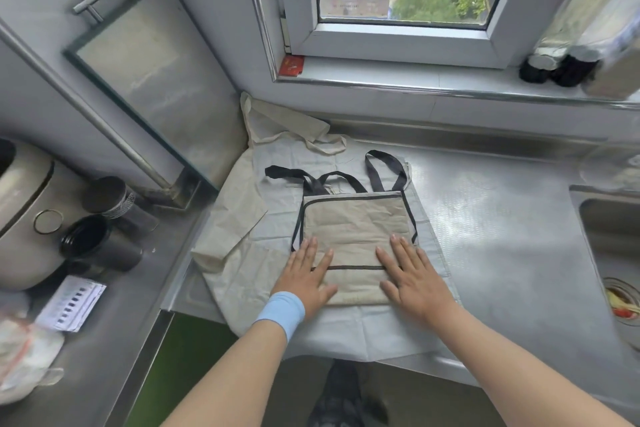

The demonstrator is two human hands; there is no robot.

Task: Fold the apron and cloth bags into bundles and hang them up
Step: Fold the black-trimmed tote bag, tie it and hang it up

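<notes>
Head view looks down on a steel counter (502, 218) where the apron (353, 222), beige with black trim, lies folded into a rough rectangle on top of the cloth bags (346, 333). The bags are spread flat beneath it, one pale, one cream (235, 204) trailing off toward the corner under the window. Both hands rest on the apron's near half. The left hand (304, 274), above a blue wristband (282, 310), and the right hand (412, 274) lie palm down with fingers straight and slightly spread, gripping nothing.

The step in hand looks like pressing the fold flat before the next one. To do it well, pressure should run from the middle out to the trimmed edges, so that trapped air and creases leave rather than set. The black straps (384, 166) sprawl loose beyond the far edge. They want gathering onto the panel first, or they will tangle inside the bundle, though one is worth leaving free as a loop for hanging. Sliding the palms would likely drag the bags beneath, which overhang the counter's front edge, so pressing straight down is safer. Whether the apron's hidden layers are squared up I cannot tell from here, so a check along the near edge before rolling seems wise. The sink (609, 229) lies well apart to the right.
</notes>
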